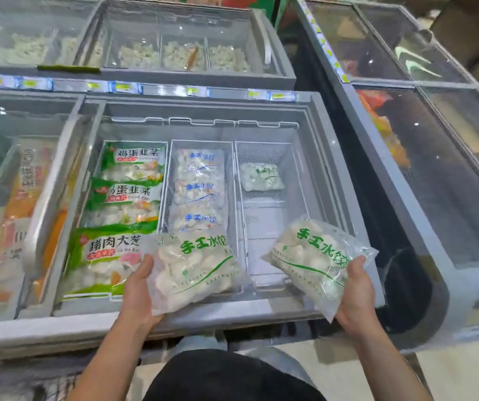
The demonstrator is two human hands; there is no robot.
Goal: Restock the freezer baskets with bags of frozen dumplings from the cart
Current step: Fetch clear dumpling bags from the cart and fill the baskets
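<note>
My left hand (138,287) grips a clear bag of dumplings with green print (194,267) over the freezer's near edge. A second bag of the same kind (316,261), tilted, is held in my right hand (354,293) above the right wire basket (299,180). That basket holds one small green-print bag (261,176) at its far end. The middle basket (171,180) is filled with blue-print bags (199,188). The left section holds green-packaged bags (125,198). The cart is out of view.
The open chest freezer has a grey rim (174,316) in front of me and its glass lid (44,204) slid left. Another freezer row with loose dumplings (183,55) lies behind. A closed glass-topped freezer (441,175) runs along the right.
</note>
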